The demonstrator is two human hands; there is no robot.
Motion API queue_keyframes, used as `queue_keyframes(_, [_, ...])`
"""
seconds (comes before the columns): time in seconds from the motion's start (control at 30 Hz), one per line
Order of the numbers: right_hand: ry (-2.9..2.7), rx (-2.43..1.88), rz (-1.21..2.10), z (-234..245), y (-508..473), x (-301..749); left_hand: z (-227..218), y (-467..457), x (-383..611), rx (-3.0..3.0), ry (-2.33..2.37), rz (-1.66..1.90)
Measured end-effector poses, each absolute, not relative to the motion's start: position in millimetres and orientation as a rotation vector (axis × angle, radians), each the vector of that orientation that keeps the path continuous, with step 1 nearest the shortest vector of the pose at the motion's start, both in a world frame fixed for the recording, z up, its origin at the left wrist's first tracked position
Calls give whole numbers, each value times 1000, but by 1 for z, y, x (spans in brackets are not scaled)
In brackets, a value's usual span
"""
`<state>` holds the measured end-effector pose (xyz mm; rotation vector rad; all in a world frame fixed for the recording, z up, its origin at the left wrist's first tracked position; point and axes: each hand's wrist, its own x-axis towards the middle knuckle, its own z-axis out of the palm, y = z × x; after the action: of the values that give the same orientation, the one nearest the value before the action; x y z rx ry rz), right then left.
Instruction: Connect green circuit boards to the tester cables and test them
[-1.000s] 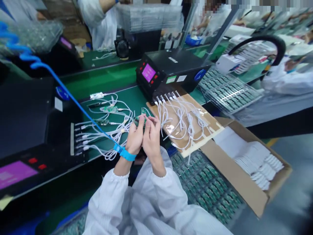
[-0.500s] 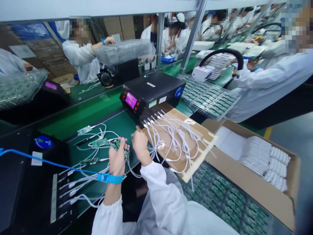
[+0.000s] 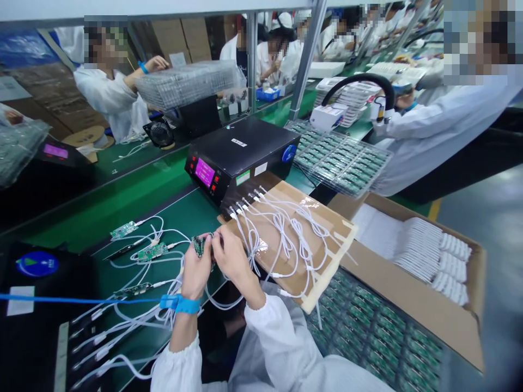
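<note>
Wrist strap (image 3: pixel 188 305): bright sky-blue band, flat around the left wrist
Clasp (image 3: pixel 166 302): small, blocky, blue, set on the strap
Cord (image 3: pixel 81 299): thin, deeper blue, running from the clasp past the left edge of view
Left sleeve (image 3: pixel 176 363): white, loose, softly wrinkled, its cuff gathered
Right sleeve (image 3: pixel 281 340): matching white cloth, fuller, creased, also gathered at the cuff
Left hand (image 3: pixel 196 275), right hand (image 3: pixel 233 255): both bare
Lap garment (image 3: pixel 245 363): greyish white in shadow, loosely folded

I wear a bright blue wristband (image 3: pixel 180 303) and white sleeves (image 3: pixel 176 366); my circuit board (image 3: pixel 198 246) is green, the cables (image 3: pixel 300 243) white, the desk (image 3: pixel 191 215) dark green, the screen (image 3: pixel 205 172) magenta.
</note>
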<state>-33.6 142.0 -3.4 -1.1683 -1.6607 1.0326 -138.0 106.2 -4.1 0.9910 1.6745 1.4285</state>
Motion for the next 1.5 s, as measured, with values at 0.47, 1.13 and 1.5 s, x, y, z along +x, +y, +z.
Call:
queue_keyframes(0.47, [-1698,-1230,1189,-20,121,-11,5,106,-144,884,1598,1447])
queue_keyframes(1.13, [-2149,-1492,815,-26,112,-47,36,92,-172,392,1560,1889])
queue_keyframes(1.5, [-2466,-1657,664,-6,122,-74,28,84,-178,431,1543,1885])
